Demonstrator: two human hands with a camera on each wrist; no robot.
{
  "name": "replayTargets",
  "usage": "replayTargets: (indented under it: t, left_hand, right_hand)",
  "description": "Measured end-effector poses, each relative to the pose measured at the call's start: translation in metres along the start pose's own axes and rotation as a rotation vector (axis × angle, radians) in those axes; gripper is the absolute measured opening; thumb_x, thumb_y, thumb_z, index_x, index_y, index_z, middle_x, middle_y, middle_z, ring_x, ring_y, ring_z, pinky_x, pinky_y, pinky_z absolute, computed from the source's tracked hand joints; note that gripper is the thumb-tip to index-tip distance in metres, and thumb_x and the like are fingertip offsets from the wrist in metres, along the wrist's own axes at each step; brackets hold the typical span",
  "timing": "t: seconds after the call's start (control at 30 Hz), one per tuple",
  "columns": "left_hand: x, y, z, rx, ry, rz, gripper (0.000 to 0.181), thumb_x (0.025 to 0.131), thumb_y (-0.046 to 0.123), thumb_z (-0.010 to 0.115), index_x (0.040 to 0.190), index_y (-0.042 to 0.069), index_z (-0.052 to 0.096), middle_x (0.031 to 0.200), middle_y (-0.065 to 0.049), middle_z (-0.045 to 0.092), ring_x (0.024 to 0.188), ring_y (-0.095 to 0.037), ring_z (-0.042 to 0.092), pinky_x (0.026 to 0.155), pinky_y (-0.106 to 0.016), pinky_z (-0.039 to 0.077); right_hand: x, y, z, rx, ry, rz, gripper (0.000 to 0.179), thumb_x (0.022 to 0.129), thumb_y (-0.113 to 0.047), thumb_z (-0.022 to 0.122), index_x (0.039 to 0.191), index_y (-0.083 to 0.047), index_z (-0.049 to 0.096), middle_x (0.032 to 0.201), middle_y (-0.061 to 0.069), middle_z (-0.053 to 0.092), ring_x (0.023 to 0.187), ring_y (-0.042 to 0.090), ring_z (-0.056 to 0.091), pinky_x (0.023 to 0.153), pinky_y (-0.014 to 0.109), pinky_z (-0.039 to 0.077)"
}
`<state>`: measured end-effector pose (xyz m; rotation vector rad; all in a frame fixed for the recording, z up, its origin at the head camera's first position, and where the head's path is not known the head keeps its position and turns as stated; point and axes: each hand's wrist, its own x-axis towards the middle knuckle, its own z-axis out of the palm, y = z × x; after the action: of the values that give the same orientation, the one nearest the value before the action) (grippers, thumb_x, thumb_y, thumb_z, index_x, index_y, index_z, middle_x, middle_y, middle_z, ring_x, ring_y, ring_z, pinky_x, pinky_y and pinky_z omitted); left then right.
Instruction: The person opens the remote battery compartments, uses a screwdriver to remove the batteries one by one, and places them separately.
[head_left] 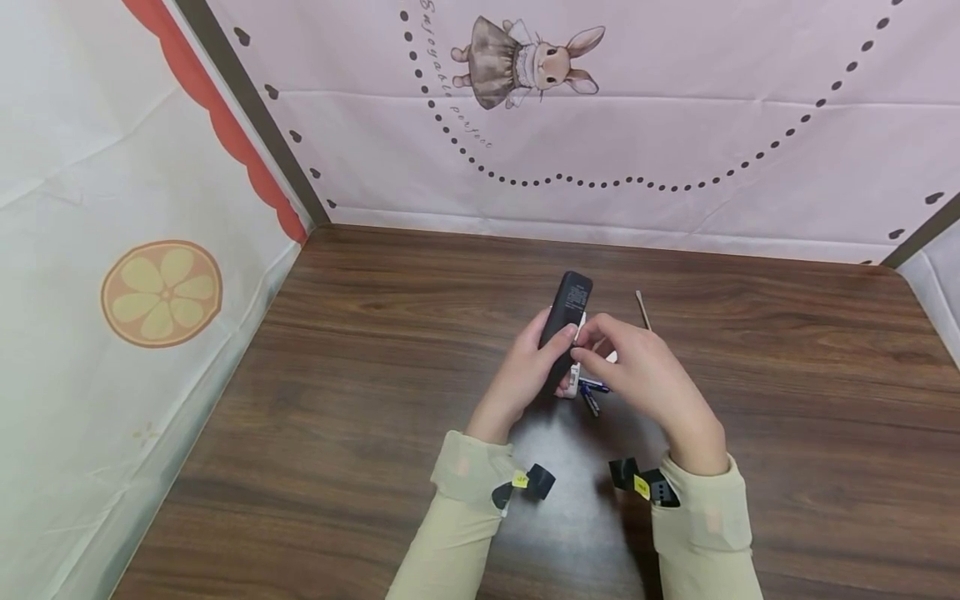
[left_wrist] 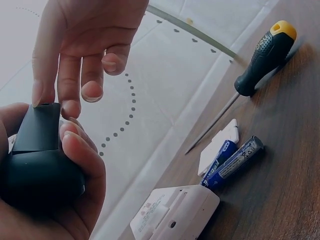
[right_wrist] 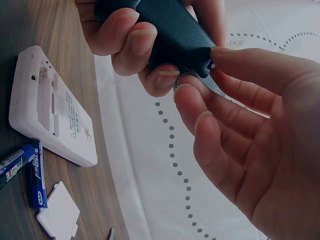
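Head view: black handset (head_left: 574, 292), printed with small pale text near its far end, is held above the wood-grain table (head_left: 337, 383), lying lengthwise away from the person. The left hand (head_left: 517, 371) grips the handset, thumb across its face. The right hand (head_left: 652, 371) touches the handset's right edge with bent thumb and forefinger. Below the handset, a white device (head_left: 573, 382) rests on the table, blue batteries (head_left: 590, 400) just beside it. A screwdriver (head_left: 642, 310) shows only its shaft, beyond the right hand. Pale sleeves (head_left: 472, 475) cover both forearms.

Left wrist view: left fingers are clamped around the handset, below a seam in its casing. One right digit meets the casing's end; the remaining right fingers hang slightly apart. The screwdriver's black-and-yellow handle (left_wrist: 265, 57) lies on the table, well apart from the white device. A white cover plate (left_wrist: 220, 142) lies near the batteries.

Right wrist view: the right thumb tip contacts the handset's end. Whether thumb and forefinger clamp it or only press cannot be told. The white device lies with its recess exposed; two batteries touch each other beside it.
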<state>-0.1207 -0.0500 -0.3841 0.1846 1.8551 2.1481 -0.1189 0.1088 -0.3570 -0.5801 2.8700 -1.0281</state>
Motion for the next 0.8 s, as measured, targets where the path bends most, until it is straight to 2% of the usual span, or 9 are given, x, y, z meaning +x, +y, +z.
replayTargets:
  t: [0.23, 0.37, 0.6, 0.8]
  left_hand:
    - [0.001, -0.002, 0.001, 0.016, 0.003, -0.011, 0.030, 0.091, 0.029, 0.050, 0.118, 0.017, 0.046, 0.079, -0.027, 0.052, 0.046, -0.021, 0.047, 0.042, -0.028, 0.046]
    - [0.001, -0.002, 0.001, 0.029, 0.006, -0.015, 0.030, 0.091, 0.031, 0.050, 0.117, 0.017, 0.046, 0.079, -0.025, 0.053, 0.046, -0.021, 0.048, 0.042, -0.028, 0.046]
    - [0.003, -0.005, 0.000, 0.042, 0.004, -0.018, 0.029, 0.091, 0.030, 0.050, 0.116, 0.015, 0.046, 0.083, -0.033, 0.051, 0.046, -0.021, 0.048, 0.041, -0.028, 0.046]
    - [0.012, -0.021, -0.003, 0.039, 0.014, -0.041, 0.029, 0.090, 0.035, 0.052, 0.114, 0.020, 0.048, 0.085, -0.035, 0.051, 0.045, -0.021, 0.048, 0.040, -0.029, 0.045]
  right_hand:
    - [0.000, 0.001, 0.002, 0.007, 0.009, -0.010, 0.012, 0.084, -0.029, 0.061, 0.092, -0.021, 0.058, 0.080, -0.007, 0.062, 0.074, 0.010, 0.057, 0.061, 0.030, 0.045]
    - [0.001, 0.002, 0.002, 0.006, 0.009, -0.005, 0.011, 0.084, -0.029, 0.062, 0.091, -0.021, 0.058, 0.079, -0.007, 0.062, 0.073, 0.010, 0.057, 0.060, 0.030, 0.044]
    - [0.001, 0.004, 0.003, 0.006, 0.021, -0.010, 0.011, 0.083, -0.029, 0.062, 0.089, -0.021, 0.058, 0.077, -0.006, 0.062, 0.072, 0.010, 0.056, 0.060, 0.029, 0.043]
    - [0.002, 0.005, 0.004, 0.002, 0.023, -0.017, 0.010, 0.083, -0.028, 0.062, 0.088, -0.020, 0.058, 0.076, -0.006, 0.062, 0.072, 0.010, 0.056, 0.061, 0.029, 0.042]
